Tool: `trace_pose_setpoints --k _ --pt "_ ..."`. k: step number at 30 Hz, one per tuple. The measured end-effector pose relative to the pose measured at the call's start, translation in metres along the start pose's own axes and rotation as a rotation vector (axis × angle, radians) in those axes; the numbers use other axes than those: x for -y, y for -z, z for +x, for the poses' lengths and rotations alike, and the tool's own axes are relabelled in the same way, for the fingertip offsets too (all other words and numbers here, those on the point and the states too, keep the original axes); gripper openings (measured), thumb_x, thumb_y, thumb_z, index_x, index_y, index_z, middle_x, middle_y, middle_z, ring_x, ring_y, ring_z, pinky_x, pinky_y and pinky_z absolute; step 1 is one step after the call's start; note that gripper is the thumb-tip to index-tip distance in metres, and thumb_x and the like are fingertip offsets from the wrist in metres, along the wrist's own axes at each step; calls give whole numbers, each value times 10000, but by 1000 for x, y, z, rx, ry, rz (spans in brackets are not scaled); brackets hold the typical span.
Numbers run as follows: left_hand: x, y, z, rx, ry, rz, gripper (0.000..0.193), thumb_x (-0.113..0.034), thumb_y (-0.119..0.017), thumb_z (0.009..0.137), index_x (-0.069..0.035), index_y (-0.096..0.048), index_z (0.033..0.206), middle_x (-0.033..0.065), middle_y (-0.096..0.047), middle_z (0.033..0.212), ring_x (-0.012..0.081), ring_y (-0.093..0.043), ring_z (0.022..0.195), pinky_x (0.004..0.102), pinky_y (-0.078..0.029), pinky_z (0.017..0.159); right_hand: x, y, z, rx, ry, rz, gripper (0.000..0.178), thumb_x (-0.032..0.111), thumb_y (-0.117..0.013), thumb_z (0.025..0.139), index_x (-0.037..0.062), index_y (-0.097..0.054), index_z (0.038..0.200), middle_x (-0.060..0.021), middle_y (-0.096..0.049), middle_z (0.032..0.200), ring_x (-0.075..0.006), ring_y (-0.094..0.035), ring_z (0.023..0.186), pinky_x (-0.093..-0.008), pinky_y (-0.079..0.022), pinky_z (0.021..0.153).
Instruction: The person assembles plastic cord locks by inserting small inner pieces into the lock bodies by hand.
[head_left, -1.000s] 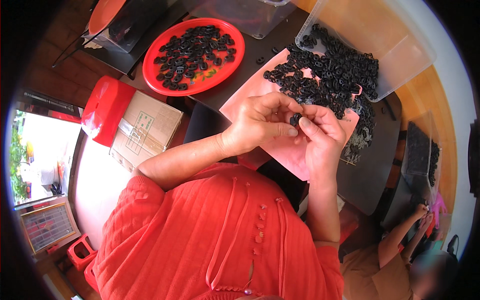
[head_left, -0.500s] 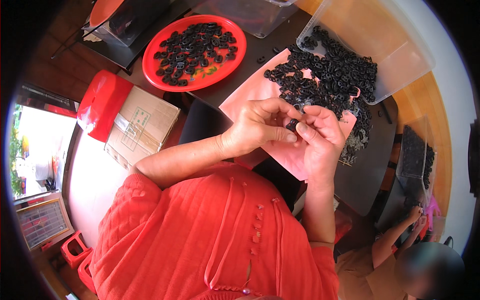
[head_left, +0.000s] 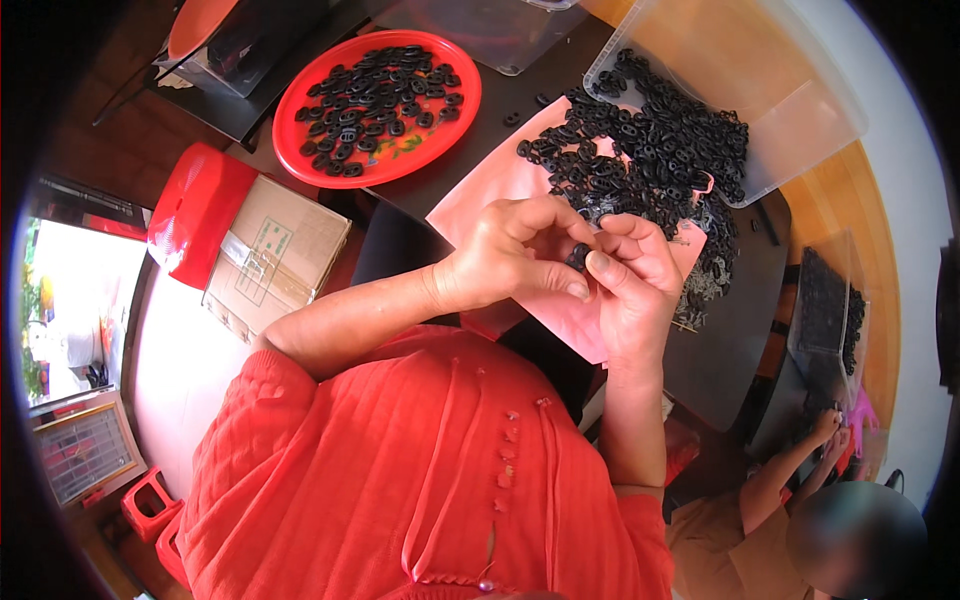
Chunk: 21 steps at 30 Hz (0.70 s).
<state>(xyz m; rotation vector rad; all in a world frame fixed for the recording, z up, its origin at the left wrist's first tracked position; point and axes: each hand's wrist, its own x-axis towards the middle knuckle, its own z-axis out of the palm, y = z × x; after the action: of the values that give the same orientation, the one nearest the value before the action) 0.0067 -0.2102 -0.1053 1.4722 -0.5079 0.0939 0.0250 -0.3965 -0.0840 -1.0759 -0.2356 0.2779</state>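
Between my two hands sits a small black plastic piece point(head_left: 577, 257), rounded like a cord lock. My left hand point(head_left: 505, 255) pinches it with thumb and forefinger. On its other side, the thumb and fingertips of my right hand point(head_left: 640, 275) close against the same piece; whether they hold a smaller part too is hidden. Just beyond my fingers, a heap of like black pieces point(head_left: 640, 140) covers much of a pink sheet point(head_left: 480, 195). Small clear or grey parts point(head_left: 708, 280) lie at the heap's right edge.
A red tray point(head_left: 290, 150) holding many black pieces stands at the far left. Tipped behind the heap is a clear plastic bin point(head_left: 790, 130). A cardboard box point(head_left: 275, 255) sits left of the table. At lower right, another person's hands point(head_left: 828, 430) work near a clear bin point(head_left: 830, 310).
Both hands still meet around the black piece, with slight finger shifts. The whole view has moved a little, so the tray and heap appear slightly further left.
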Motion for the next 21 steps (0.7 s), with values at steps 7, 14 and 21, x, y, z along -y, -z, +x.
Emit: trace_pose_setpoints --k 7,14,21 --pt "-8 -6 -4 -132 245 -455 269 78 -793 810 -12 -659 1025 23 -664 965 69 -623 855 216 -514 740 1 3 -3 -26 37 -38 302 -109 -653 880 -40 -592 1167 -126 -689 935 -134 -609 705 -234 -493 595" --pt "-5 -5 -1 -128 233 -385 310 154 -768 761 -10 -663 1003 25 -674 951 79 -623 846 214 -509 729 -4 4 -4 38 153 -126 306 -102 -673 867 -26 -607 1156 -101 -688 940 -111 -613 731 -218 -491 593" --pt "-11 -4 3 -51 269 -443 294 123 -752 782 -7 -688 1037 29 -687 1015 72 -591 896 225 -513 794 -4 4 -4 48 139 -111 305 -103 -672 866 -36 -590 1152 -114 -700 972 -121 -645 797 -214 -499 624"
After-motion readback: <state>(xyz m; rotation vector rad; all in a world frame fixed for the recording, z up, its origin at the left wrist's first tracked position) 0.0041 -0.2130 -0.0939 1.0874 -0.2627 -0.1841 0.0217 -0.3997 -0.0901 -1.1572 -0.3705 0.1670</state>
